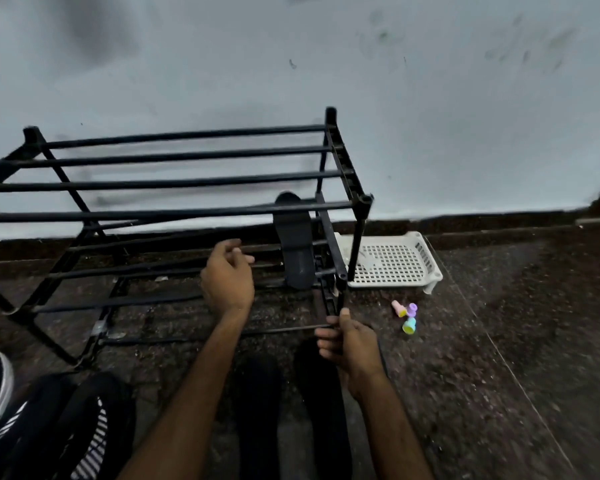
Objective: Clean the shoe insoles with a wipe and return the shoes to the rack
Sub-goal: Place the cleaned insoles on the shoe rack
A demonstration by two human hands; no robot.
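One sandal (293, 244) sat on the rack (174, 183); we judged shoes (84, 427) at seven o'clock unreturned. Left hand (227, 275) hung loosely curled, empty; right hand (347, 344) gripped its post.

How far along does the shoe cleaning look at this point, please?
Done: one black sandal sits on the rack. In hand: the right hand grips its front post; the left hand holds nothing. Left: striped sneakers lie on the floor; no wipe shows.
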